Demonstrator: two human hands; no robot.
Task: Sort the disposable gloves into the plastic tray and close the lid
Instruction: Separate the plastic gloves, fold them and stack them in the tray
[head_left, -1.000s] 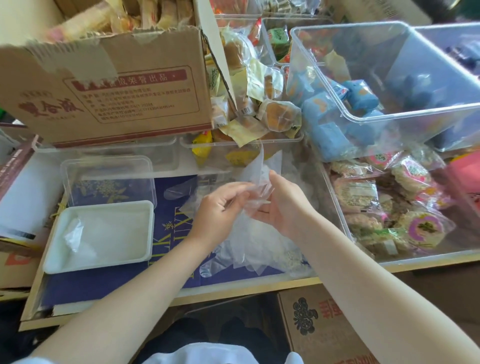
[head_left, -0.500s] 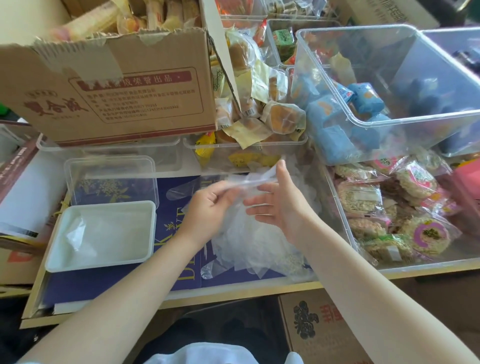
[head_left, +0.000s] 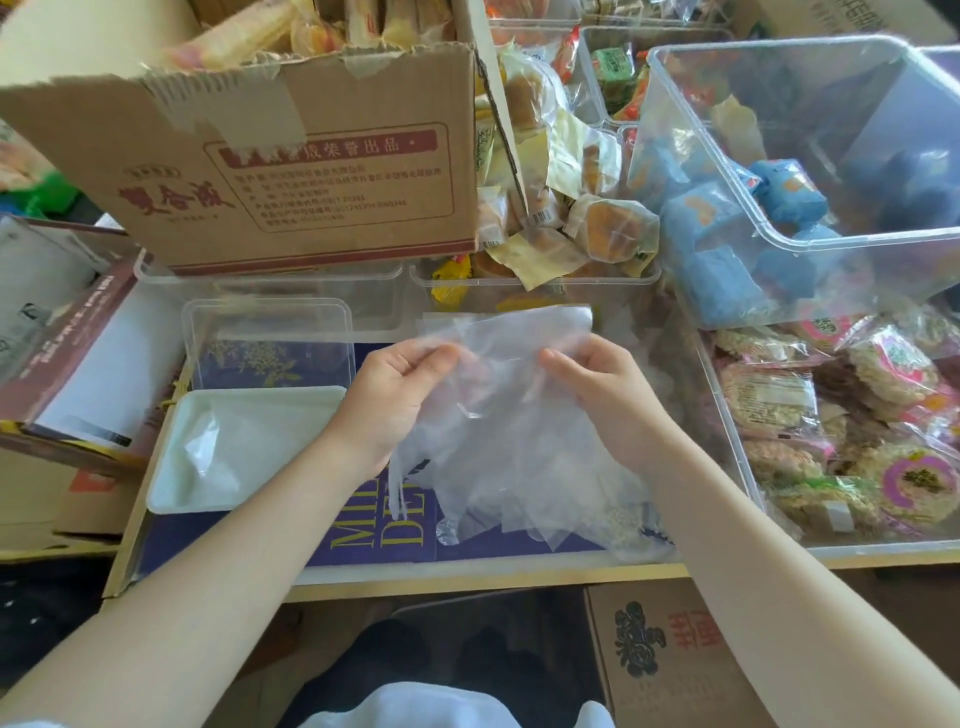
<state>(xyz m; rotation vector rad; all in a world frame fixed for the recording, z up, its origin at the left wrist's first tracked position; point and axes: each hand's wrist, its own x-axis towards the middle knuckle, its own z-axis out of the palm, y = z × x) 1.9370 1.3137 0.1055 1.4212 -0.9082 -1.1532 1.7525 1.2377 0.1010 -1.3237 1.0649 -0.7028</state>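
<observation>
A clear disposable glove (head_left: 506, 338) is stretched flat between my hands, above a loose pile of clear gloves (head_left: 524, 483). My left hand (head_left: 395, 395) pinches the glove's left edge and my right hand (head_left: 597, 384) pinches its right edge. To the left lies the white plastic tray (head_left: 171, 493) with one crumpled glove (head_left: 208, 447) in it. The tray's clear lid (head_left: 270, 338) lies just behind it.
A taped cardboard box (head_left: 291, 171) stands behind the lid. Clear bins of wrapped snacks (head_left: 779, 218) and rice cakes (head_left: 852, 431) crowd the right side. A blue printed sheet (head_left: 384, 535) covers the surface, whose wooden front edge (head_left: 467, 579) runs below the glove pile.
My hands have moved apart and spread the glove out flat between them; one second ago they were close together on a bunched glove.
</observation>
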